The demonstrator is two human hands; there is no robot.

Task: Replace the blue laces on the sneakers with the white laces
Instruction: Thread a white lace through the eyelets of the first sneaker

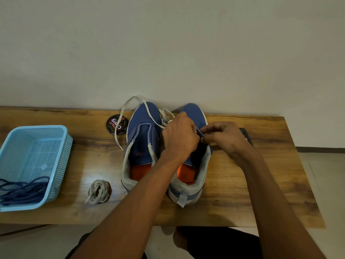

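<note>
The wooden table (242,193) carries both sneakers under the hands. The right sneaker (194,165) is the one being laced; the left sneaker (141,143), just left of the hands, has no lace yet. Well left, the blue basket (61,146) holds the removed blue laces (22,189). The left hand (179,137) curls over the eyelets, though its grip is hidden. The right hand (222,137) pinches the blue eyelet flap. The white lace (130,103) trails beyond them; a coiled spare lace (99,191) lies nearer. Best to hold the flap steady, feed the tip straight and keep both ends even.
</note>
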